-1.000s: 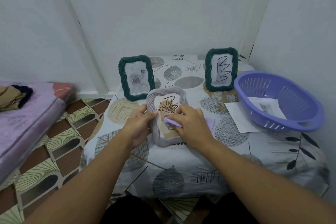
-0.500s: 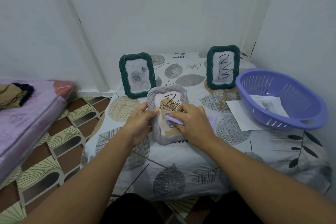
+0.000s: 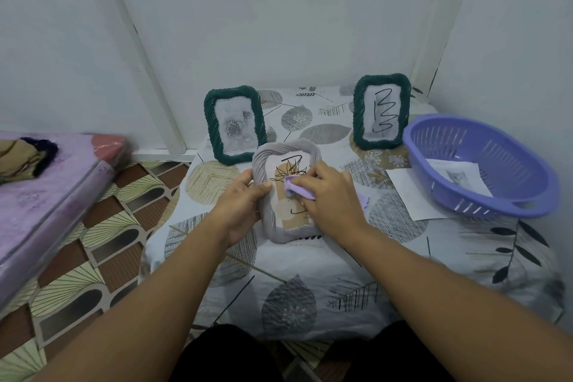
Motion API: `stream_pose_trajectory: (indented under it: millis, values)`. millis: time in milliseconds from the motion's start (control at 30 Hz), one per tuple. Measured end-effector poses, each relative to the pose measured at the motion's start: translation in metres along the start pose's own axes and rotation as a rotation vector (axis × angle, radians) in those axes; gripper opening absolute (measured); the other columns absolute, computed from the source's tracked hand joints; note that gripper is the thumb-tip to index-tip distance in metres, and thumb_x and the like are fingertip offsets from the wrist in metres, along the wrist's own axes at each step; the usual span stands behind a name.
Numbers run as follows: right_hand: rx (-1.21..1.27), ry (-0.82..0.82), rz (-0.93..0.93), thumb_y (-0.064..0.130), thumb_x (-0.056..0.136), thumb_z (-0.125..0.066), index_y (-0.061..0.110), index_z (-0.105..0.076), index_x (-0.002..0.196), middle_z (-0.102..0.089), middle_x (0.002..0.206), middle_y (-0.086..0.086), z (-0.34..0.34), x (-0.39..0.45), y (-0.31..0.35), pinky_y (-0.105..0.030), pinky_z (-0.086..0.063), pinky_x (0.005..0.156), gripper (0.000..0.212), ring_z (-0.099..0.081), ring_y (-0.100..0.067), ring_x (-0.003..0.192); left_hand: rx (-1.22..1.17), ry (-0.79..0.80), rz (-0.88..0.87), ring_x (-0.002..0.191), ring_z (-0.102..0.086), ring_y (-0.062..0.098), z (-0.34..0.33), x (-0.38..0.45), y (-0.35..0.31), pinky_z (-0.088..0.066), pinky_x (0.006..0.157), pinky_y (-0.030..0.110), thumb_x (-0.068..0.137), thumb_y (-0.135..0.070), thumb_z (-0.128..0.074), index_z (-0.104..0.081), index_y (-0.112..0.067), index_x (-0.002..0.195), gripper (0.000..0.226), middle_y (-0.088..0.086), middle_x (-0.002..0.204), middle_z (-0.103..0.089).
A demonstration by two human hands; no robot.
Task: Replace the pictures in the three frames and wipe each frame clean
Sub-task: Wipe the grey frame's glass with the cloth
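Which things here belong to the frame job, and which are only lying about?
For the job:
grey frame, held by left hand
purple cloth, in right hand
two green frames
loose paper
basket holding a cat picture

Lying about:
mattress
bundled fabric

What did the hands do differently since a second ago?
Hardly anything. The right hand keeps rubbing the purple cloth on the grey frame, only shifting slightly. The left hand still holds the frame's edge. Both green frames and the basket stayed put.
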State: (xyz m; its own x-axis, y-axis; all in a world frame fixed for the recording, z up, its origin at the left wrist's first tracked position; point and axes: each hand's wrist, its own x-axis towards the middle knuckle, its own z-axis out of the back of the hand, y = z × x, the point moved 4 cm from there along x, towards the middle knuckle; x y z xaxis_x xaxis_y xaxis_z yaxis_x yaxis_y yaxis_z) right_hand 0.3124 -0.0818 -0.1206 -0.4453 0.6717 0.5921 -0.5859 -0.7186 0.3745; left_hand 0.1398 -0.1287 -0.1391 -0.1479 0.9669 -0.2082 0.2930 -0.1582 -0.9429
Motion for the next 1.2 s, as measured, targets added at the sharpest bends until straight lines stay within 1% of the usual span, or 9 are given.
stream_pose_trajectory:
  millis: [133, 300, 467, 633, 767, 900, 1000, 1133, 1200]
  values:
    - [-0.007, 0.043, 0.073, 0.037, 0.088, -0.073, 0.031, -0.077, 0.100, -0.054, 0.087, 0.007, -0.004, -0.013, 0.005, -0.031, -0.022, 0.070, 0.014, -0.052, -0.015, 0.077, -0.011, -0.016, 0.001, 0.108, -0.068, 0.031, 0.003, 0.000, 0.002, -0.057, 0.086, 0.045, 0.103, -0.004, -0.053, -0.058, -0.014, 0.130, 0.030, 0.016, 0.125, -0.071]
    - [-0.008, 0.014, 0.014, 0.033, 0.087, -0.076, 0.034, -0.077, 0.098, -0.055, 0.086, 0.006, -0.001, -0.001, -0.002, -0.034, -0.031, 0.071, 0.012, -0.054, -0.016, 0.078, 0.002, -0.006, 0.003, 0.112, -0.067, 0.032, 0.002, 0.001, 0.002, -0.056, 0.090, 0.048, 0.103, -0.005, -0.053, -0.057, -0.016, 0.131, 0.031, 0.014, 0.126, -0.070]
    - [-0.001, 0.034, 0.078, 0.038, 0.089, -0.072, 0.029, -0.077, 0.099, -0.055, 0.088, 0.007, -0.006, -0.014, 0.003, -0.032, -0.026, 0.070, 0.014, -0.053, -0.016, 0.076, 0.006, -0.019, -0.002, 0.117, -0.064, 0.037, 0.005, 0.002, 0.005, -0.052, 0.097, 0.053, 0.103, -0.005, -0.053, -0.057, -0.014, 0.132, 0.031, 0.015, 0.126, -0.070]
    - [0.059, -0.006, -0.060, 0.036, 0.087, -0.074, 0.035, -0.079, 0.099, -0.055, 0.087, 0.010, -0.004, -0.005, -0.005, -0.035, -0.031, 0.072, 0.012, -0.053, -0.012, 0.080, 0.020, -0.011, -0.009, 0.117, -0.065, 0.035, 0.005, 0.003, 0.005, -0.051, 0.100, 0.054, 0.103, -0.006, -0.053, -0.056, -0.015, 0.133, 0.032, 0.014, 0.127, -0.070]
    - [0.053, 0.031, 0.005, 0.036, 0.087, -0.066, 0.032, -0.078, 0.097, -0.057, 0.087, 0.007, -0.011, -0.013, 0.003, -0.036, -0.034, 0.071, 0.016, -0.056, -0.018, 0.078, 0.016, -0.014, -0.013, 0.116, -0.065, 0.037, 0.006, 0.004, 0.006, -0.052, 0.098, 0.053, 0.103, -0.006, -0.053, -0.058, -0.015, 0.131, 0.029, 0.017, 0.126, -0.070]
    - [0.060, 0.020, -0.064, 0.048, 0.089, -0.058, 0.036, -0.078, 0.099, -0.055, 0.087, 0.010, -0.008, -0.006, -0.004, -0.036, -0.032, 0.073, 0.026, -0.054, -0.012, 0.081, 0.021, -0.018, -0.009, 0.116, -0.065, 0.035, 0.006, 0.004, 0.006, -0.051, 0.100, 0.054, 0.103, -0.005, -0.053, -0.058, -0.015, 0.130, 0.030, 0.015, 0.126, -0.070]
    - [0.069, 0.020, -0.030, 0.050, 0.089, -0.052, 0.034, -0.079, 0.098, -0.057, 0.086, 0.008, -0.007, -0.008, 0.001, -0.036, -0.035, 0.072, 0.032, -0.055, -0.013, 0.079, 0.018, -0.022, -0.006, 0.121, -0.063, 0.038, 0.007, 0.005, 0.008, -0.049, 0.103, 0.057, 0.103, -0.005, -0.053, -0.057, -0.015, 0.132, 0.031, 0.015, 0.128, -0.069]
    - [0.095, 0.033, -0.090, 0.038, 0.088, -0.067, 0.037, -0.078, 0.104, -0.055, 0.087, 0.012, -0.007, -0.006, -0.002, -0.037, -0.037, 0.074, 0.020, -0.052, -0.009, 0.080, 0.024, -0.019, -0.005, 0.121, -0.062, 0.038, 0.007, 0.004, 0.007, -0.049, 0.103, 0.057, 0.103, -0.005, -0.053, -0.057, -0.016, 0.133, 0.032, 0.015, 0.128, -0.069]
    - [0.151, -0.013, -0.179, 0.031, 0.086, -0.073, 0.038, -0.078, 0.106, -0.050, 0.085, 0.017, -0.003, 0.000, -0.006, -0.041, -0.044, 0.076, 0.021, -0.051, -0.006, 0.078, 0.040, -0.011, -0.002, 0.118, -0.064, 0.035, 0.006, 0.002, 0.005, -0.052, 0.099, 0.054, 0.102, -0.006, -0.055, -0.057, -0.016, 0.134, 0.033, 0.013, 0.127, -0.070]
